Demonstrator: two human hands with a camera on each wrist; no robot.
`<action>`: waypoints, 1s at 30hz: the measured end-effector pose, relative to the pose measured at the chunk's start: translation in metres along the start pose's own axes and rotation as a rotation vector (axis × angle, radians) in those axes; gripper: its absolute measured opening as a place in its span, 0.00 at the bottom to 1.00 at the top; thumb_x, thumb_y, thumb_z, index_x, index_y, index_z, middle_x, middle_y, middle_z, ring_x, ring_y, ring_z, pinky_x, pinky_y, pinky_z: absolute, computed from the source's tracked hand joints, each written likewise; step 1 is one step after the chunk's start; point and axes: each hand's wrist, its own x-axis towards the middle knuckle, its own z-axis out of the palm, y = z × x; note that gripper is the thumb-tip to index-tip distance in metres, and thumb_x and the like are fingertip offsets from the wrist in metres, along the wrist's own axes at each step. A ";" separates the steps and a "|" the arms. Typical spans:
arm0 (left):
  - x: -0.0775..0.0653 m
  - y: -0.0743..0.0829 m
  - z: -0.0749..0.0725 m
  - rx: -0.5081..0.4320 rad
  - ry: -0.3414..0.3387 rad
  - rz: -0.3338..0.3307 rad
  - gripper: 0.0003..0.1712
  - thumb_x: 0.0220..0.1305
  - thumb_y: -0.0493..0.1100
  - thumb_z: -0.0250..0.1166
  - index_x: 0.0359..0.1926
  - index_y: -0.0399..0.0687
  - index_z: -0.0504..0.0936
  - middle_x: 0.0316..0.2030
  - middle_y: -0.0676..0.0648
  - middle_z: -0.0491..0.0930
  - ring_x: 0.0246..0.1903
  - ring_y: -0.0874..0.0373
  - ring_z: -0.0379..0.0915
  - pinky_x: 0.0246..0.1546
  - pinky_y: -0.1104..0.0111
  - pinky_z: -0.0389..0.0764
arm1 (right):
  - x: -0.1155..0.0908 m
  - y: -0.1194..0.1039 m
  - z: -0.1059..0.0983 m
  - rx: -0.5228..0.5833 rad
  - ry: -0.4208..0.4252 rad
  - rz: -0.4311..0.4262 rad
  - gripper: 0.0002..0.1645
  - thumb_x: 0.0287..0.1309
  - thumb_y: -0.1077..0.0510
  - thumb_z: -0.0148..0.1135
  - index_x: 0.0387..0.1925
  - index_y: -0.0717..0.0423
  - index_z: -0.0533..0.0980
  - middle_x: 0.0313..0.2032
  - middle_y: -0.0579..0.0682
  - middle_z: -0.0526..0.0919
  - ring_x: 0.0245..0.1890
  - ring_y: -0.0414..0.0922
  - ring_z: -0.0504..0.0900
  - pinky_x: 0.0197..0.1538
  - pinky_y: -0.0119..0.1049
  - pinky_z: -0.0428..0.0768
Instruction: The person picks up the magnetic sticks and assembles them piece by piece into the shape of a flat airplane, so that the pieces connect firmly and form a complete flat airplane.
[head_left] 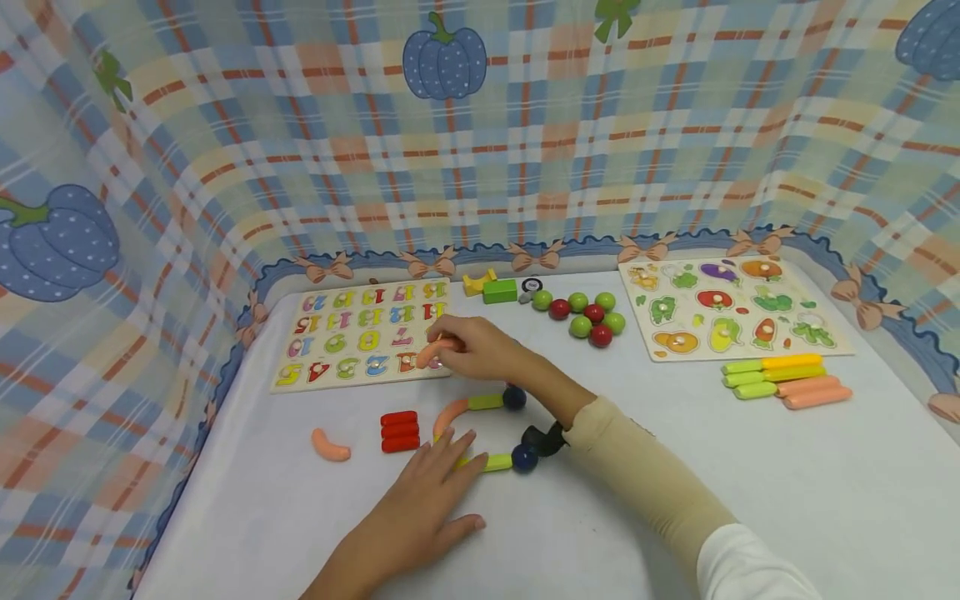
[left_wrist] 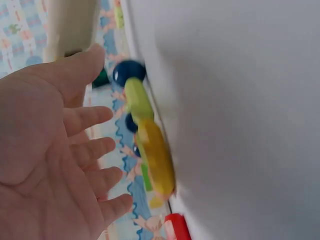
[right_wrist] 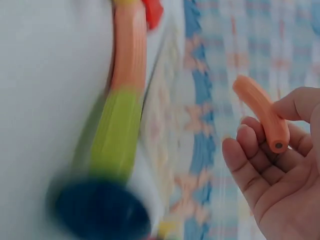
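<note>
Grip: right hand (head_left: 483, 348) pinches orange curved piece (right_wrist: 262, 114), raised near number board (head_left: 356, 381), likely so both ends stay free. Left hand (head_left: 420, 504) spread at joined chain (head_left: 448, 412), contact unclear, perhaps to steady it.

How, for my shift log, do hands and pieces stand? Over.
Right hand pinching orange curve, off the table. Left hand spread over joined chain, contact unclear. In the way: that same hand, hiding part of the joined chain in head view.
</note>
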 end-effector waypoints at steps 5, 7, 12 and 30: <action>0.024 -0.011 -0.012 0.009 -0.014 -0.053 0.41 0.57 0.68 0.49 0.67 0.55 0.57 0.68 0.49 0.45 0.67 0.49 0.35 0.59 0.49 0.51 | -0.036 0.031 -0.029 0.081 0.167 0.200 0.11 0.61 0.52 0.52 0.42 0.50 0.74 0.25 0.46 0.72 0.23 0.42 0.69 0.26 0.35 0.70; 0.036 -0.014 -0.017 0.021 -0.035 -0.085 0.41 0.58 0.69 0.48 0.68 0.55 0.56 0.68 0.48 0.46 0.67 0.47 0.35 0.59 0.49 0.50 | -0.049 0.040 -0.037 0.081 0.216 0.285 0.11 0.61 0.50 0.52 0.42 0.49 0.74 0.26 0.48 0.72 0.24 0.44 0.69 0.26 0.36 0.71; 0.071 -0.016 -0.026 0.044 -0.080 -0.148 0.42 0.58 0.70 0.45 0.69 0.57 0.51 0.69 0.47 0.43 0.66 0.45 0.33 0.60 0.48 0.46 | -0.070 0.056 -0.050 0.005 0.283 0.425 0.11 0.61 0.52 0.51 0.41 0.51 0.74 0.29 0.48 0.75 0.25 0.46 0.71 0.26 0.38 0.71; 0.114 -0.019 -0.025 -0.010 -0.207 -0.198 0.47 0.55 0.72 0.48 0.69 0.56 0.49 0.69 0.48 0.42 0.67 0.46 0.32 0.61 0.49 0.43 | -0.084 0.088 -0.051 0.013 0.145 0.581 0.10 0.60 0.54 0.54 0.39 0.56 0.75 0.24 0.50 0.77 0.22 0.45 0.73 0.27 0.36 0.73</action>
